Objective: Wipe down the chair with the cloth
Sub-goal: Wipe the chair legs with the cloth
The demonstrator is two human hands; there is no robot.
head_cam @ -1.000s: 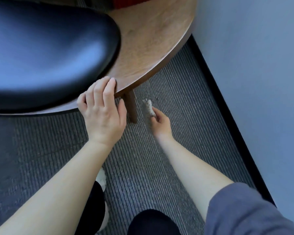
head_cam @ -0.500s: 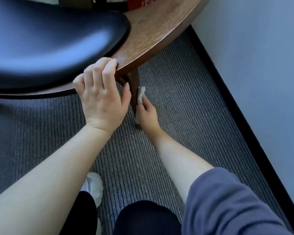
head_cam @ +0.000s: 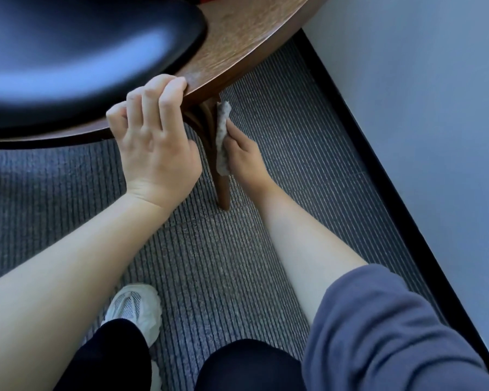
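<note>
Fingers [head_cam: 168,90] of your left hand [head_cam: 156,153] curled over wooden edge of chair [head_cam: 246,43], gripping it. Your right hand [head_cam: 244,158] holds cloth [head_cam: 222,136] against right side of chair leg [head_cam: 223,190], thumb lying on cloth. Other right fingertips hidden behind cloth and leg, so grip there hard to make out. Top of leg lost in shadow under seat. Seat's black cushion [head_cam: 82,52] cut off at left and top. On striped carpet [head_cam: 294,165], white shoe [head_cam: 133,309] partly covered by dark trouser leg [head_cam: 110,356].
</note>
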